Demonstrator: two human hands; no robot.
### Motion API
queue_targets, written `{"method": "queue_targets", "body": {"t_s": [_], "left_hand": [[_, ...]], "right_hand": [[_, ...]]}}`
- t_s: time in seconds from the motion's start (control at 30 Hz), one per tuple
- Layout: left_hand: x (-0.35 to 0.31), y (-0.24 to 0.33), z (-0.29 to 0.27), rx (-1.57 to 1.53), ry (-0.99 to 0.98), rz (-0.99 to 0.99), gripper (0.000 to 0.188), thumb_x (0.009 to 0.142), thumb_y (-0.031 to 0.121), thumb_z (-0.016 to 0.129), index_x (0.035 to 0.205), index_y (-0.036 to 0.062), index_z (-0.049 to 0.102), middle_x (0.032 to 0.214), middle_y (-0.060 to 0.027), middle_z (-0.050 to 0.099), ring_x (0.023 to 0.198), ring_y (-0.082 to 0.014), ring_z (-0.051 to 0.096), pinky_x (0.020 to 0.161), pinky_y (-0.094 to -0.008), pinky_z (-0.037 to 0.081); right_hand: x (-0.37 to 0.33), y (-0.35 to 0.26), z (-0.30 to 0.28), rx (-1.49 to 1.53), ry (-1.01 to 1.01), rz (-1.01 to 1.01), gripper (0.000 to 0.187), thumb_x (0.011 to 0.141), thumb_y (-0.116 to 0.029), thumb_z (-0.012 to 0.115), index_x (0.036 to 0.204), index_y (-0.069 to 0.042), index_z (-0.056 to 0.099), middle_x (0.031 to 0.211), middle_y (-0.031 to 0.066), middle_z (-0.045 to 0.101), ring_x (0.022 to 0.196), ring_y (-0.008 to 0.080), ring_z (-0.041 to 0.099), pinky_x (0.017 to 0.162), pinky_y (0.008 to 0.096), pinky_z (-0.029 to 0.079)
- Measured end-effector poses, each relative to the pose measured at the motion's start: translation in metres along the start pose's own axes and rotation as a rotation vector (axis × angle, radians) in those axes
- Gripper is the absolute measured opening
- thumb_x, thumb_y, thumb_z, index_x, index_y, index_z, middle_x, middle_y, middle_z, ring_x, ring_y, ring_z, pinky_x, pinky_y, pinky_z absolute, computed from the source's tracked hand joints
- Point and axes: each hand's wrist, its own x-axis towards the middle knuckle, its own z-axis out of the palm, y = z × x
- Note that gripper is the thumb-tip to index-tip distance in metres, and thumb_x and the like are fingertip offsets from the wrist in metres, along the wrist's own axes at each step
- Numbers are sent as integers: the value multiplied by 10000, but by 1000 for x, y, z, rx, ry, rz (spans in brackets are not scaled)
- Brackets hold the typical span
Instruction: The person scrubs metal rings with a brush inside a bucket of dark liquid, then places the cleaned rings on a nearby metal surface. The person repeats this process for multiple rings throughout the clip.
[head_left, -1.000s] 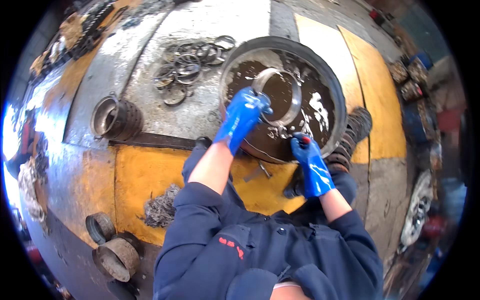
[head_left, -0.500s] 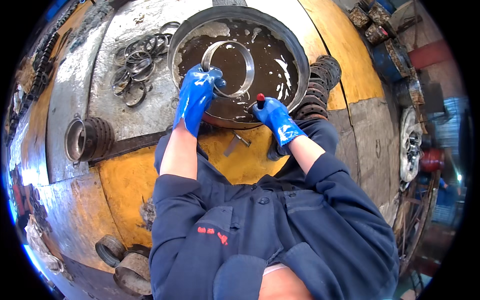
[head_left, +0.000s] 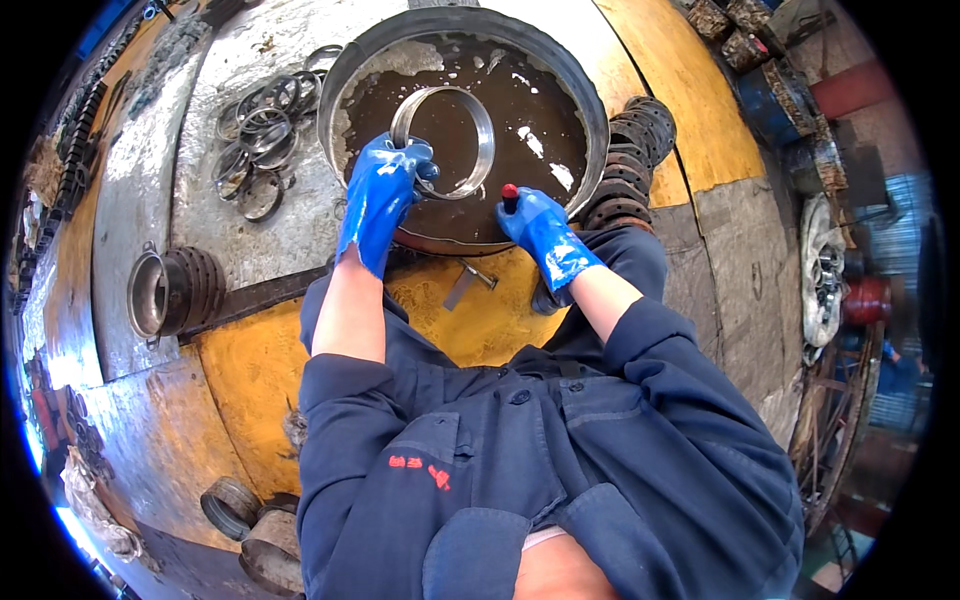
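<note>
My left hand (head_left: 385, 190), in a blue rubber glove, is closed on the left lower side of a shiny metal ring (head_left: 485, 150). The ring is tilted over a wide round basin (head_left: 597, 125) of dark brown liquid (head_left: 390, 95), with pale scum along part of its wall. My gloved right hand (head_left: 537, 225), at the basin's near right edge, is wrapped round a tool with a red-tipped handle (head_left: 510, 192). The tool's working end is hidden from me. The ring and the right hand are apart.
Several loose metal rings (head_left: 265, 130) lie left of the basin. A row of rings (head_left: 165, 290) rests nearer on the left, and larger rings (head_left: 230, 503) sit at lower left. Dark rusty discs (head_left: 625, 180) are stacked right of the basin. A small metal tool (head_left: 478, 276) lies before it.
The whole view has shifted slightly, so basin and hands appear a little further left. Both hands keep their grips, and the glints on the liquid have changed shape.
</note>
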Motion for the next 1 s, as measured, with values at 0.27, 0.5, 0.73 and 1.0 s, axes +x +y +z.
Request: {"method": "queue_targets", "body": {"t_s": [0.27, 0.5, 0.73, 1.0], "left_hand": [[-1, -2, -2, 29, 3, 33, 253, 929, 241, 746, 1089, 48, 717, 818, -77, 746, 687, -164, 700, 564, -291, 505], [-5, 1, -2, 27, 6, 22, 273, 922, 241, 747, 1112, 46, 722, 843, -80, 754, 712, -165, 704, 572, -294, 509], [-6, 3, -2, 53, 22, 9, 275, 915, 228, 743, 1111, 34, 728, 862, -88, 761, 727, -164, 706, 594, -303, 527], [-5, 3, -4, 42, 12, -4, 243, 908, 218, 741, 1076, 42, 731, 842, -79, 756, 716, -162, 699, 607, -301, 528]], "right_hand": [[-2, -1, 0, 13, 30, -18, 428, 956, -458, 631, 1138, -96, 766, 1157, 172, 770, 1111, 399, 719, 964, 482, 576], [-4, -1, -1, 23, 33, -22, 408, 956, -445, 625, 1125, -100, 765, 1151, 173, 770, 1103, 402, 719, 958, 487, 576], [-3, -1, 0, 24, 48, -32, 400, 966, -435, 608, 1120, -99, 763, 1150, 168, 770, 1104, 397, 718, 954, 485, 577], [-5, -3, -1, 30, 48, -37, 398, 969, -432, 602, 1117, -98, 762, 1158, 162, 770, 1112, 392, 715, 959, 483, 577]]}}
